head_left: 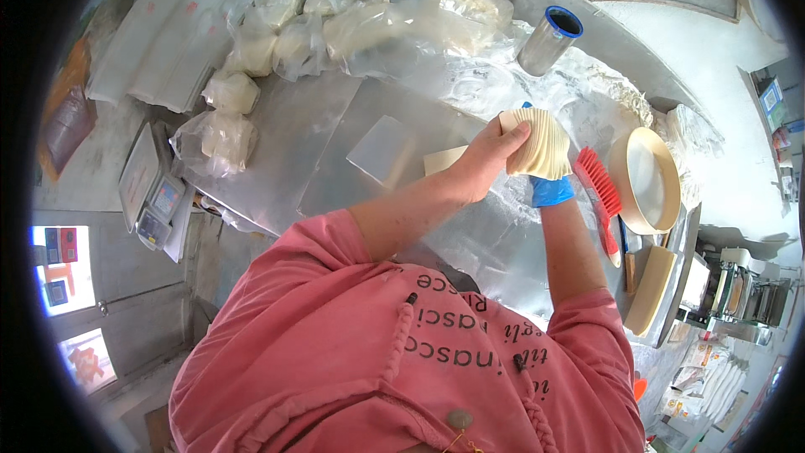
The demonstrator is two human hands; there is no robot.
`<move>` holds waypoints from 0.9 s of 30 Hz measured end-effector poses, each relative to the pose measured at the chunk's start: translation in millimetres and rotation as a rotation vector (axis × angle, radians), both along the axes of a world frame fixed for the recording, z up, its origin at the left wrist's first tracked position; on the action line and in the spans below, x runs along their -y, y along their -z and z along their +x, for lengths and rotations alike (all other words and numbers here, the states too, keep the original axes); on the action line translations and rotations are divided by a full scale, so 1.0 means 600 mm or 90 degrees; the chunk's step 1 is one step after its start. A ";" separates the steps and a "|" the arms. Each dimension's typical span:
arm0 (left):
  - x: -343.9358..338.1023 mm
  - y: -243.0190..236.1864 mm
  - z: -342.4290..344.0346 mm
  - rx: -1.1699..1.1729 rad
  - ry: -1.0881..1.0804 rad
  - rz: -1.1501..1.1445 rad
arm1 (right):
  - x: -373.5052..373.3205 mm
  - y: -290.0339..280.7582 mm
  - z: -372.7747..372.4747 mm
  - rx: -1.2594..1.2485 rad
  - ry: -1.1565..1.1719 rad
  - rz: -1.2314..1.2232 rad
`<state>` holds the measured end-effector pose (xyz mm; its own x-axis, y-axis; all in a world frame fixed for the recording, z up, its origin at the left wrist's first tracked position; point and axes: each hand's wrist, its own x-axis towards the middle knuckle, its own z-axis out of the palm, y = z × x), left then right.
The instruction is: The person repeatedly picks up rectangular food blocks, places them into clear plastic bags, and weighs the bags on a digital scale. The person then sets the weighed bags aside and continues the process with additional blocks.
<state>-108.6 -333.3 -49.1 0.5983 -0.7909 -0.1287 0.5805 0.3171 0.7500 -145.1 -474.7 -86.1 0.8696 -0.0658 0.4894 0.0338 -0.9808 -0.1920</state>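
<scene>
Desk (281, 147), metal, at left; left hand (486, 157), ungloved, closed on a stack of thin pale sheets (541, 147) above it. Sheets look light, soft, apt to fan or tear; best held broadly by the edges, all together. Right hand (552, 192), blue-gloved, cradles from beneath, fingers mostly hidden.

From where I stand I count one red brush (597, 189) and, just right of it, one round hoop (677, 180). Left of the brush are two hands, one bare left hand (493, 151) and one blue-gloved right hand (552, 192), and one fanned stack of pale sheets (541, 147). Beyond the brush stands one blue-rimmed metal cylinder (543, 46); on its near side lies one long pale block (651, 292). Well left of it sits one scale (155, 193).
</scene>
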 end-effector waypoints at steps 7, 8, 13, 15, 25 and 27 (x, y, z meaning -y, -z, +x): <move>-0.069 0.008 0.063 -0.299 0.248 -0.128 | -0.037 -0.223 -0.011 -0.328 -0.161 0.412; -0.074 0.013 0.066 -0.294 0.308 -0.163 | -0.045 -0.237 -0.015 -0.376 -0.184 0.482; -0.037 -0.007 0.013 -0.298 0.193 -0.188 | -0.007 -0.160 -0.003 -0.147 0.014 0.653; -0.040 0.008 0.008 -0.347 0.133 -0.271 | 0.039 -0.059 -0.038 0.030 -0.038 1.195; -0.041 0.036 0.004 0.026 -0.143 0.111 | -0.085 -0.042 -0.063 0.052 0.052 1.234; -0.036 0.041 0.004 0.078 -0.175 0.169 | -0.059 -0.037 -0.057 0.000 0.062 1.257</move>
<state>-105.9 -311.4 -73.8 0.8070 -0.5474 -0.2217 0.4022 0.2345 0.8850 -179.3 -439.2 -64.0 0.8303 -0.4620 -0.3116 0.0026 0.5624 -0.8268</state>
